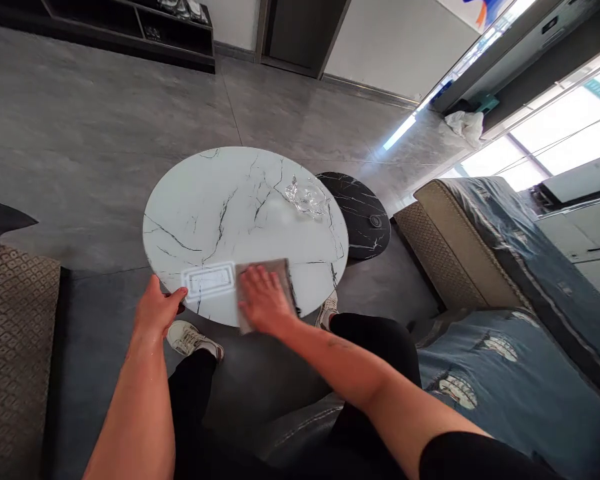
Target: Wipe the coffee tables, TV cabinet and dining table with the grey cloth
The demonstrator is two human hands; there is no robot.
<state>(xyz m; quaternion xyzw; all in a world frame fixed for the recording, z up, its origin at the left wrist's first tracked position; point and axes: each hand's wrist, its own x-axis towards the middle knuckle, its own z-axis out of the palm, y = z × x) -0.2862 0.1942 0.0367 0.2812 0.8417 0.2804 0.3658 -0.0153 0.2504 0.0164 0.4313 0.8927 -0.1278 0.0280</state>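
Observation:
A round table [205, 193] with a white marble-look top stands before me. My right hand [265, 297] lies flat on a folded grey-brown cloth [244, 323], fingers stretched out, pressing it onto the near part of the tabletop. Part of the cloth hangs over the near edge. Just left of it is a clear rectangular plastic lid or tray [210, 281]. My left hand [157, 308] is at the near left rim, its thumb at the lid's left edge; the other fingers are mostly hidden below. Crumpled clear plastic [307, 198] lies at the far right of the top.
A lower black marble-look side table [365, 217] tucks under the right side. A sofa with a blue cover [520, 373] stands to the right, and a patterned seat [23, 347] to the left. Dark shelving [175, 37] lines the far wall. My shoes [190, 339] are below the near edge.

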